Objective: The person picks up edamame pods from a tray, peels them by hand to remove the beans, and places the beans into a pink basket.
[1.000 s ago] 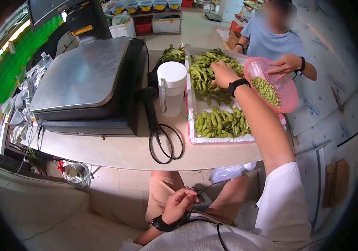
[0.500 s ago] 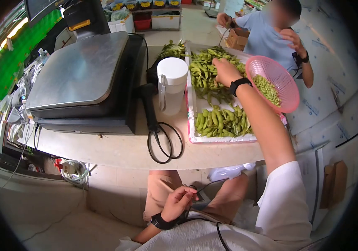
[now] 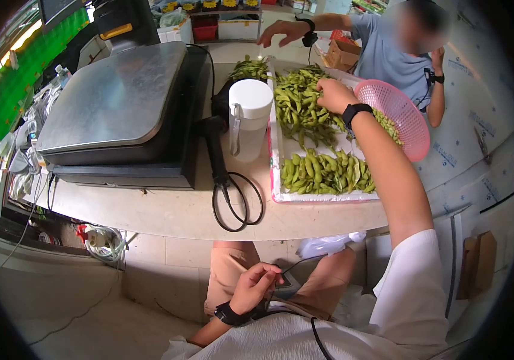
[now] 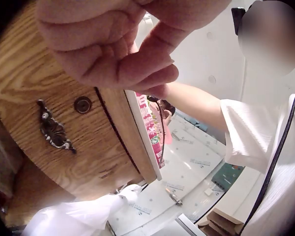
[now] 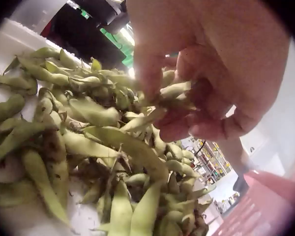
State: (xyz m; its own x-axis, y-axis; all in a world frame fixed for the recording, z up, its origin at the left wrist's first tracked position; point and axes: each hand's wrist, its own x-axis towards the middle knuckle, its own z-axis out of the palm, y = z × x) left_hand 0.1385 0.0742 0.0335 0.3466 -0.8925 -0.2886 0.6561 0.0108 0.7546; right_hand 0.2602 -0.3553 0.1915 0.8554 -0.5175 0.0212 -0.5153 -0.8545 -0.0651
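Across a pale worktop lies the work: a pile of green pods at the far end of a white tray. At the pile's right side, the right hand has its grip pinched on one pod. Picking from the pile looks like the step in hand; the next move probably calls for lifting this pod free without dragging its neighbours. Nearer in the tray lies a second heap; just right, a pink basket holds loose beans. Over the lap, the left hand has loosely bent fingers, nothing visible in them. Left of the tray stand a bottle and a scale; beyond the basket is another person.
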